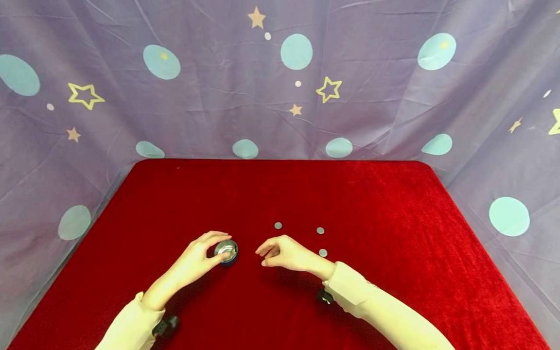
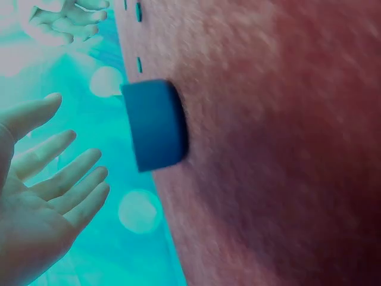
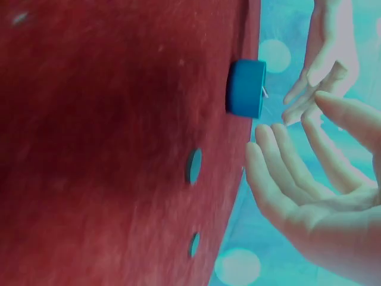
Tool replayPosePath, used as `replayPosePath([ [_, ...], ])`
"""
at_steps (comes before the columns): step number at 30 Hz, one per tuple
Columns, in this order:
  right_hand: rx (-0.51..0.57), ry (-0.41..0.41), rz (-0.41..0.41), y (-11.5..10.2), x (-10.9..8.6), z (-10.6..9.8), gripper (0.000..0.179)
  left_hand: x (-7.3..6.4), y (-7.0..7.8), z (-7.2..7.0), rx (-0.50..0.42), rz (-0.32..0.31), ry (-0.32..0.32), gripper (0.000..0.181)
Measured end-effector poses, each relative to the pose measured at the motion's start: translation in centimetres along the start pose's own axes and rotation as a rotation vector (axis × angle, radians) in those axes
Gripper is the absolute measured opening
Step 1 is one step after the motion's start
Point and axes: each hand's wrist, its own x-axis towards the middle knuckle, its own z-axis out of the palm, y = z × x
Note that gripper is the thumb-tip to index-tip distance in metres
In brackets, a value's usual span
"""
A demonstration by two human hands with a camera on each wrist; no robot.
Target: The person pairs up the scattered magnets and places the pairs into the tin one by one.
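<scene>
Hovering above the cup (image 1: pixel 225 247) on the red table (image 1: pixel 245 194), the left hand (image 1: pixel 199 256) has its fingers spread apart; the right hand (image 1: pixel 285 252), fingers loosely bent and parted, hangs near three discs (image 1: pixel 321 230).

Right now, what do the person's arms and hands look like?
The left sleeve and right sleeve look pale cream. The left hand and right hand wear no gloves, and I see no rings. A small black gadget sits near the left cuff.
</scene>
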Motion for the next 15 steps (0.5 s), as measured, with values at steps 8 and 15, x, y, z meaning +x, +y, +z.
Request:
replayPosePath([
  [8, -0.006, 0.058, -0.025, 0.4, -2.4, -1.7, 0.025, 0.6, 1.5, 0.4, -0.059, 0.062, -0.011, 0.035],
  [15, -0.092, 0.147, -0.038, 0.8, -4.7, -3.3, 0.024, 1.3, 2.6, 1.1, -0.05, 0.089, -0.021, 0.034],
])
